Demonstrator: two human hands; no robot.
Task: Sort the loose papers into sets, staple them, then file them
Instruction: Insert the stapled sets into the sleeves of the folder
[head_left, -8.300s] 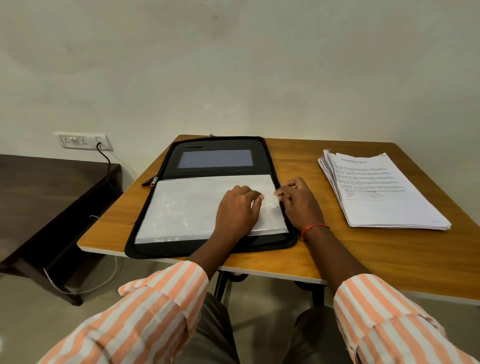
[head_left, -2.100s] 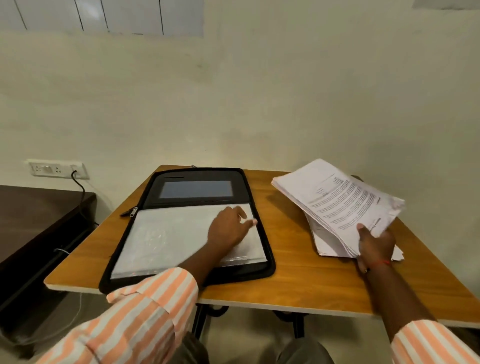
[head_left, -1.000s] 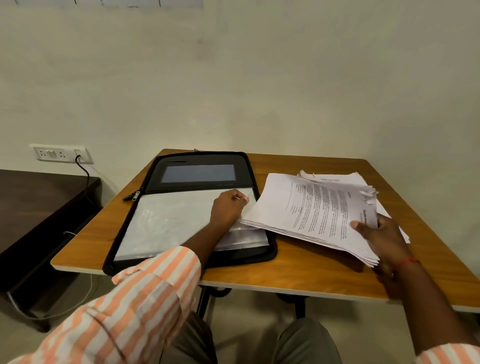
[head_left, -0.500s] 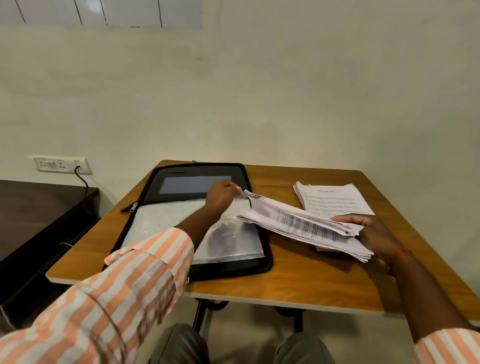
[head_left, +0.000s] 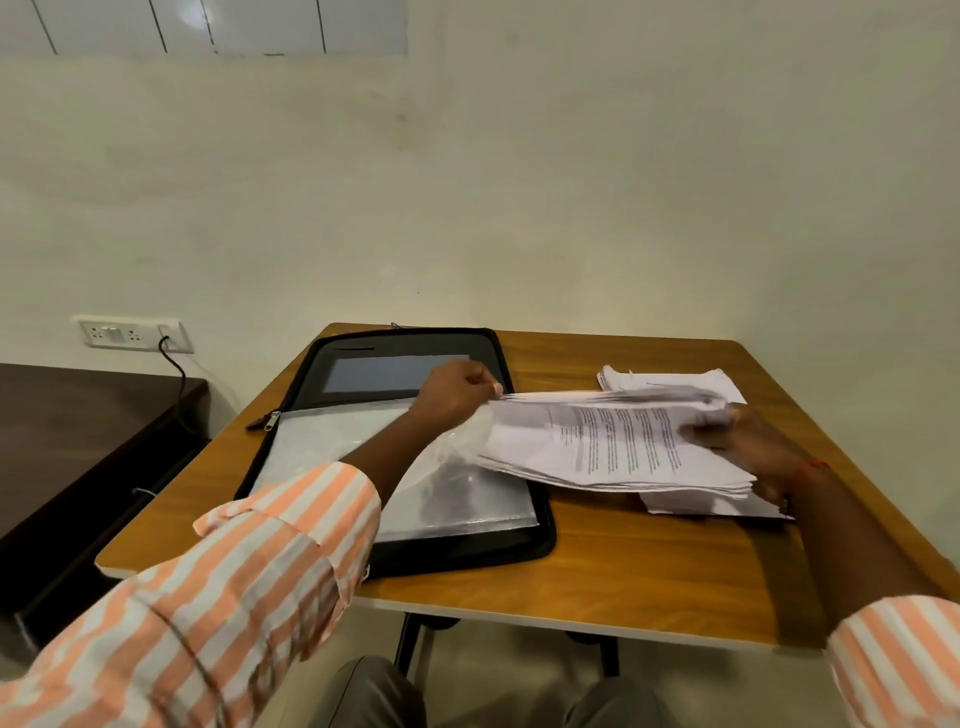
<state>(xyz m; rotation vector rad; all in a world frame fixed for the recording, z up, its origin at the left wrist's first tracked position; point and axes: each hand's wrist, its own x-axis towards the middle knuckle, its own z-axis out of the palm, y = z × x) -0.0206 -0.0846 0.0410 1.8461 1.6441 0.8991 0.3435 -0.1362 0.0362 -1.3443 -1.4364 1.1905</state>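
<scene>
A black zip file folder (head_left: 457, 553) lies open on the wooden table (head_left: 623, 577), with clear plastic sleeves (head_left: 332, 447) in its near half. My left hand (head_left: 454, 389) pinches the right edge of the top sleeve and holds it raised. My right hand (head_left: 753, 447) grips a thick set of printed papers (head_left: 613, 447) by its right end, with the left end at the mouth of the raised sleeve. More papers (head_left: 670, 379) lie on the table behind and under the held set.
The table stands against a cream wall. A dark low cabinet (head_left: 78, 441) sits to the left, below a wall socket (head_left: 130, 332) with a black cable plugged in. My knees show under the table's near edge.
My right hand lifted a set off the stack and swung it left towards the folder. My left hand raised the top sleeve's edge, and the set's left end now meets it.
</scene>
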